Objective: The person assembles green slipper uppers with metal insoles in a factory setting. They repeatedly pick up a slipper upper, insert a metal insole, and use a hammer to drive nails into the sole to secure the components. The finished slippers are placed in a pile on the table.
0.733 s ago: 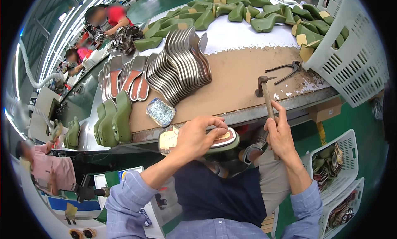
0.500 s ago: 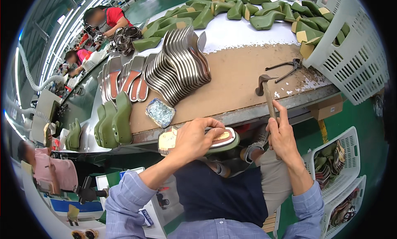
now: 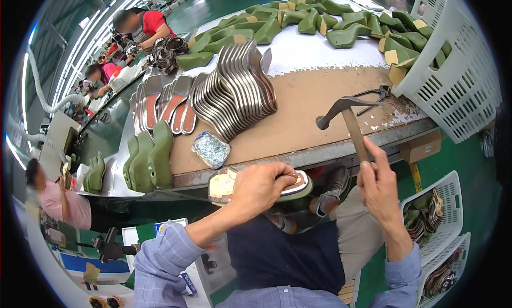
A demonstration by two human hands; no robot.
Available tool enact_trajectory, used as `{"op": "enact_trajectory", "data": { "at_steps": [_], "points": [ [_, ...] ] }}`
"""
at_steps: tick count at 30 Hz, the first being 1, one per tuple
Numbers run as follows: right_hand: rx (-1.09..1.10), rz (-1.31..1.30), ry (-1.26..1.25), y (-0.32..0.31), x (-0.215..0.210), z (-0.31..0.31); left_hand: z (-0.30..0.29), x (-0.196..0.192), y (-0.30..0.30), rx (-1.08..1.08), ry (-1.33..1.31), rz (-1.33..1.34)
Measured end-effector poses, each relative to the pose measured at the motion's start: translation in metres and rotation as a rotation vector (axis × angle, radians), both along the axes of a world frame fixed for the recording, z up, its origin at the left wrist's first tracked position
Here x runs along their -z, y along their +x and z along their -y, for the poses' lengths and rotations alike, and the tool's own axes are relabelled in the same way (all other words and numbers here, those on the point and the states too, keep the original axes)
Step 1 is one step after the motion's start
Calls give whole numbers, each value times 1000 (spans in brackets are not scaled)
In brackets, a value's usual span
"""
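My left hand (image 3: 260, 185) is closed over a green shoe last (image 3: 302, 193), sole side up in front of the bench edge. A red-brown insole with a pale rim (image 3: 302, 181) lies on the last under my fingertips. My thumb and forefinger press together near the insole's end; any small item between them is too small to make out. The cream-coloured end of the piece (image 3: 222, 184) shows left of my wrist. My right hand (image 3: 377, 188) grips the wooden handle of a hammer (image 3: 354, 132). Its dark metal head is raised at the bench's edge, partly covering the pincers (image 3: 380, 92).
On the bench (image 3: 304, 102) stand a stack of metal-edged insoles (image 3: 234, 94), upright green lasts (image 3: 160, 156) and a plastic-wrapped packet of small metal pieces (image 3: 212, 149). Many green lasts (image 3: 346, 36) lie behind. White crates (image 3: 453, 68) stand at the right. Co-workers sit at the left.
My right hand has moved slightly right and the hammer has tilted, its head now turned sideways. My left thumb and forefinger have shifted a little toward the insole's right end.
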State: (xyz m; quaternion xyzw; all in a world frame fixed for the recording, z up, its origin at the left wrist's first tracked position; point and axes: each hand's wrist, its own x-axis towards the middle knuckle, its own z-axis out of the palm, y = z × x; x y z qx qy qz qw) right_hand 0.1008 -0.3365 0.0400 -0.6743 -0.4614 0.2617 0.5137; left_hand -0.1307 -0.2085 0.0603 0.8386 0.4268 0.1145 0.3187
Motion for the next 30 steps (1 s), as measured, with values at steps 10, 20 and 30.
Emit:
{"op": "enact_trajectory", "data": {
  "at_steps": [10,20,30],
  "points": [
    [-426,317,-24,-18,-50,36,-2,-6,3,21,-20,-127],
    [-172,-22,81,-18,-49,68,4,8,-8,13,69,37],
    [-281,288,252,-18,-39,61,6,1,-4,-6,42,37]
  ]
}}
